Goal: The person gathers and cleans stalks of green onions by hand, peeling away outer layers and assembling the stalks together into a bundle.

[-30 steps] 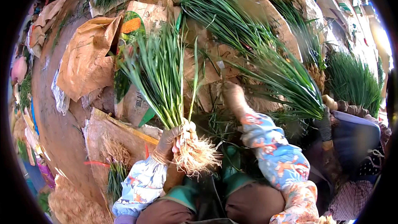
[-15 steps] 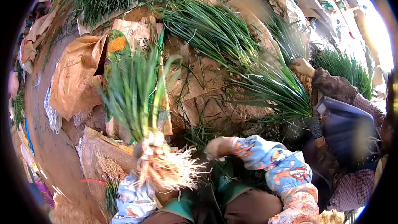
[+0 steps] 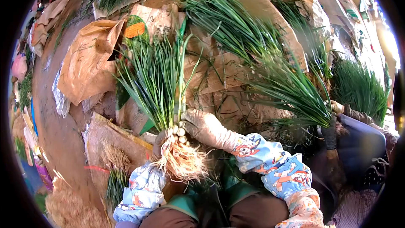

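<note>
A bunch of green onions (image 3: 158, 80) stands upright in front of me, green leaves up, with white bulbs and a mass of pale roots (image 3: 183, 162) below. My left hand (image 3: 158, 143), gloved, is closed round the bunch from the left near the bulbs; the roots and stems partly hide its fingers. My right hand (image 3: 206, 127), in a dirty pale glove, is closed on the stems at the right side just above the bulbs. One pale stalk stands slightly apart on that side.
More green onions (image 3: 236, 29) lie on brown paper sacks (image 3: 219, 76) ahead. A co-worker's gloved hand (image 3: 329, 133) grips another bunch (image 3: 295, 97) at right. A crumpled brown bag (image 3: 86, 61) lies left; a tied bundle (image 3: 116, 183) rests beside my left sleeve.
My right hand has moved up and left from above my knees onto the bunch. The bunch, blurred before, is now steadier and slightly further right. The co-worker's far hand has moved down.
</note>
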Motion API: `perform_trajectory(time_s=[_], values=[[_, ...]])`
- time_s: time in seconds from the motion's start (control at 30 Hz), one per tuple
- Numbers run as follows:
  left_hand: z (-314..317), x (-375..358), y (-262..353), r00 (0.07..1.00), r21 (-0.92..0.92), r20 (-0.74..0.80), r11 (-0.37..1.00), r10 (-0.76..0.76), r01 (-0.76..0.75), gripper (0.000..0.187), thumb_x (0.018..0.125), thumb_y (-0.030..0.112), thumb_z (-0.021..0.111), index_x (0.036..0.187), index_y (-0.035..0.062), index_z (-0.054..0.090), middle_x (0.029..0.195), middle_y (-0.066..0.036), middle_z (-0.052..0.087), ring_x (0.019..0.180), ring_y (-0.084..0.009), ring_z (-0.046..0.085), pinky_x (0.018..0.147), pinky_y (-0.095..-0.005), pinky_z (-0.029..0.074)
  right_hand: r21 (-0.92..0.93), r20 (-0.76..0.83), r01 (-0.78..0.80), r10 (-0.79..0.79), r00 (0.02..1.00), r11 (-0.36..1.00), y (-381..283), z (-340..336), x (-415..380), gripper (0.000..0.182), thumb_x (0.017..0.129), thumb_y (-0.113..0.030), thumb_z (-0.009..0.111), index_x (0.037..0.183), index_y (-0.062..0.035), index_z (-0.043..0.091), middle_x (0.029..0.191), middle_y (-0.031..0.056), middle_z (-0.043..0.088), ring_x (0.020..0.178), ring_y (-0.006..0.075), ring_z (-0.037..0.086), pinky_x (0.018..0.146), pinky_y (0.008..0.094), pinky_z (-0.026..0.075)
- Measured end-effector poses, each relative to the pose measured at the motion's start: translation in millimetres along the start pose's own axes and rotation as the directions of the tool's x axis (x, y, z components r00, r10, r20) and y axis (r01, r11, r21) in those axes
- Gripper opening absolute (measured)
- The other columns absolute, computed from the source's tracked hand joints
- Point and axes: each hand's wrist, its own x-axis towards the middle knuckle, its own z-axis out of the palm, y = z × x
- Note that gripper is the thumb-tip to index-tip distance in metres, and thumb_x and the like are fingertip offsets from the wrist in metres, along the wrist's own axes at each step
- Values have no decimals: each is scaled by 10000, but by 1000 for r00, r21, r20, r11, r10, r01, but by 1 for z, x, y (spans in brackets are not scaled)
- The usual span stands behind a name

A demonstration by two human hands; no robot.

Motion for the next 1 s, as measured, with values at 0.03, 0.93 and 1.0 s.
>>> perform_trajectory(time_s=[0.03,0.93,1.0], values=[[11,-3,-4,998,-27,-59,999,-36,34,115,783,158,555,847,79,500,844,-44,522,778,-175,539,729,-344,466,53,6,19,-19,1000,998,4,2,-5,170,831,-181,471,919,-49,533,787,126,528,756,303,542,657,366,447],[22,-5,0,998,192,-49,980,-42,50,273,791,214,581,953,29,462,753,-49,506,733,-205,545,721,-354,439,-441,-753,-791,305,583,424,125,-188,19,321,746,-361,559,888,-75,522,707,88,600,640,236,601,549,359,470],[26,-4,7,1000,188,2,982,10,-10,283,792,214,581,966,26,461,748,-47,505,732,-204,545,723,-353,437,-507,-568,-801,574,589,320,109,-173,27,253,766,-274,551,892,-55,533,772,89,606,670,214,602,553,322,475]])
